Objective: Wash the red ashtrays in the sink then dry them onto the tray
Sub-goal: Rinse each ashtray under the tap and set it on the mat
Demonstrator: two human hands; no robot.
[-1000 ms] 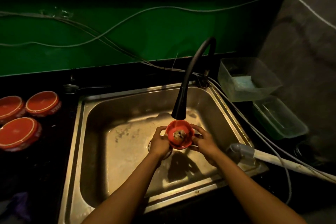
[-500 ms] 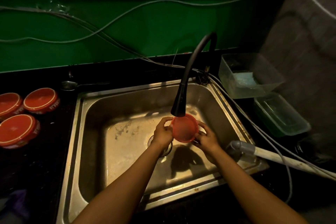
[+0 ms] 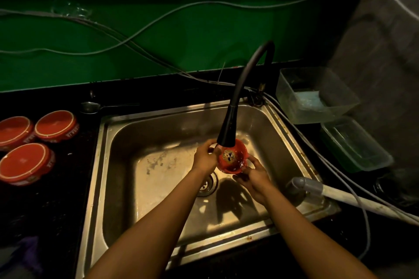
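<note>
Both hands meet over the middle of the steel sink (image 3: 118, 165), clamped on one red ashtray (image 3: 233, 156): the left hand (image 3: 204, 158) pinches its left rim, the right hand (image 3: 254, 176) cups it from below and to the right. That ashtray is tilted toward the camera right under the head of the black faucet (image 3: 229, 129), its hollow showing a pale patterned centre and a wet sheen; whether water is running at this instant is hard to tell. To the right of the sink sit two clear plastic tubs (image 3: 317, 95), the farther one holding something pale blue. On the dark counter to the left, three more red ashtrays (image 3: 25, 163) lie well apart from the sink. By my reading the work is early: one piece is mid-rinse, the three on the left appear to be waiting, and no drying has begun. I cannot make out a drying tray for certain. Smallest, the drain (image 3: 207, 184) lies just near the hands.
</note>
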